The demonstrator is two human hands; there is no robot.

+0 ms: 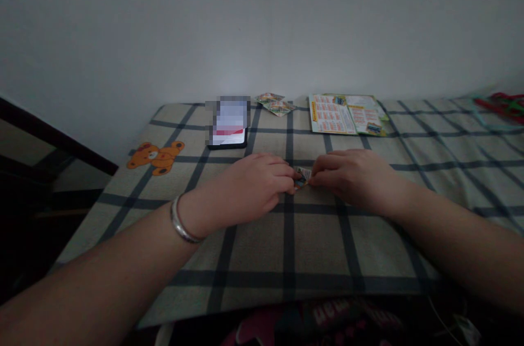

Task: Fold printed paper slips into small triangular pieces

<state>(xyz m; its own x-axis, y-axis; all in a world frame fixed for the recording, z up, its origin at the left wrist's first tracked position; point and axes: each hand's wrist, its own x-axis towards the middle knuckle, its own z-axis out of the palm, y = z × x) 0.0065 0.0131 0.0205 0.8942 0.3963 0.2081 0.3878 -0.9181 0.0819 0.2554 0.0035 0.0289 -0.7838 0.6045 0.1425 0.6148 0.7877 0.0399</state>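
A small piece of printed paper (302,177) lies between my two hands, just above the checked tablecloth. My left hand (257,185), with a silver bangle on the wrist, has its fingers closed on the paper's left side. From the other side, my right hand (352,177) pinches the right edge between thumb and fingers. Much of the paper is hidden by the fingertips, and I cannot tell whether it is folded. Behind the hands lie two small printed paper pieces (276,105) of similar colouring, one overlapping the other.
A lit phone (229,122), partly pixelated, stands at the back left. An open printed leaflet (347,115) lies at the back right. An orange bear figure (155,157) is flat on the checked tablecloth (262,250). Red and green cords (505,107) sit far right, by the wall.
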